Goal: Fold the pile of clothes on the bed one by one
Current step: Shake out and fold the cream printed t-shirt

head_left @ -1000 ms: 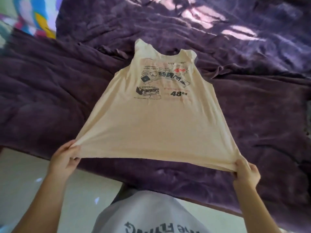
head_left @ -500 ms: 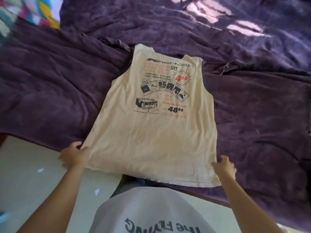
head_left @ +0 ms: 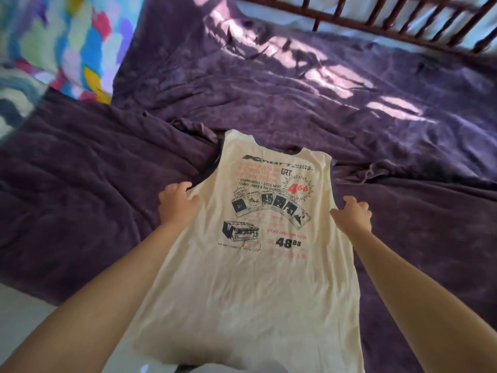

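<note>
Left hand grips tank top armhole edge | right hand grips opposite edge

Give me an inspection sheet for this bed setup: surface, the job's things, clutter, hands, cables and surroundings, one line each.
Surface: purple blanket covering the bed, rumpled, with sun patches on its far side.
Job's things: one cream sleeveless shirt spread flat, print up, neck away from the person; no pile of clothes in view.
Clutter: nothing seen.
Grippers: left hand at the shirt's left armhole edge, right hand at its right edge, fingers curled; whether they grip the fabric is unclear.
Cables: nothing seen.
Surroundings: colourful patterned fabric at the far left, wooden slats at the far right, pale floor at the near left.
</note>
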`<state>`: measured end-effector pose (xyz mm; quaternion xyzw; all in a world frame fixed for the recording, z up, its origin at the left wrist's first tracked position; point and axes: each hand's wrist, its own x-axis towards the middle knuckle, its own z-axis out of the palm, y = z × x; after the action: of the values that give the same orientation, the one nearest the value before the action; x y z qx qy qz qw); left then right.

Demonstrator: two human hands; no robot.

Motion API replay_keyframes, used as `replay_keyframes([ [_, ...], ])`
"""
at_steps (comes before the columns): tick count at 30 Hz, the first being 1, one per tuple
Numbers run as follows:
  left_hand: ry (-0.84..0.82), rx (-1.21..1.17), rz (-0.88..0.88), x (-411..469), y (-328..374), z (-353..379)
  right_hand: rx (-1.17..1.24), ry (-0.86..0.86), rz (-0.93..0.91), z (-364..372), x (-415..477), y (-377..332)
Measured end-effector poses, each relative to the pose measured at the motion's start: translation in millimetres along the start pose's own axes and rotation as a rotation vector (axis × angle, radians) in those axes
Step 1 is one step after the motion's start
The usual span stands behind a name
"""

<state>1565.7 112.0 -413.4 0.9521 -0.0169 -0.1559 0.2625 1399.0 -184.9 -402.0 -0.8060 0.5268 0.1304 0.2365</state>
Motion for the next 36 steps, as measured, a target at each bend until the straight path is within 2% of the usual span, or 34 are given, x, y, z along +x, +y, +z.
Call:
replay_keyframes([
  [4, -0.019, 0.079, 0.204, 65.7, 18.2, 12.8, -0.049, 0.056, -0.021, -14.9, 63.7, -39.0],
  [9, -0.075, 0.128, 0.278, 151.1, 51.2, 50.9, -0.155, -0.010, -0.176, 3.0, 146.6, -91.7],
  [12, -0.190, 0.183, 0.279, 202.1, 71.0, 79.9, -0.249, -0.030, -0.210, 20.4, 189.7, -106.4],
  [14, -0.247, 0.209, 0.226, 234.8, 83.2, 100.8, -0.275, -0.036, -0.203, 30.0, 220.9, -112.3],
  [17, -0.274, 0.097, 0.023, 269.6, 95.4, 129.0, -0.350, -0.049, -0.210, 45.0, 261.2, -112.8],
  [20, -0.282, 0.087, -0.133, 287.3, 96.0, 144.9, -0.501, -0.077, -0.259, 60.4, 280.6, -103.6],
  [23, -0.209, -0.181, -0.134, 293.6, 101.3, 142.2, -0.545, -0.046, -0.274, 63.4, 285.1, -94.8],
  [26, -0.168, -0.430, -0.114, 285.7, 113.3, 120.9, -0.516, 0.090, -0.355, 49.5, 280.0, -88.2],
  [29, -0.176, -0.399, 0.065, 268.8, 119.4, 89.5, -0.203, 0.282, -0.347, 21.6, 259.7, -77.7],
  [31, -0.181, -0.305, 0.284, 245.6, 114.1, 65.2, -0.059, 0.346, -0.386, 0.8, 233.6, -62.9],
  [33, -0.120, -0.192, 0.640, 216.2, 101.9, 42.3, -0.006, 0.405, -0.545, -13.7, 201.1, -41.9],
  [35, 0.012, -0.007, 1.007, 188.2, 78.4, 26.2, -0.066, 0.469, -0.799, -20.1, 166.1, -14.8],
  [36, 0.072, 0.115, 1.134, 174.9, 63.3, 21.1, -0.108, 0.490, -0.921, -19.4, 149.8, -0.4],
])
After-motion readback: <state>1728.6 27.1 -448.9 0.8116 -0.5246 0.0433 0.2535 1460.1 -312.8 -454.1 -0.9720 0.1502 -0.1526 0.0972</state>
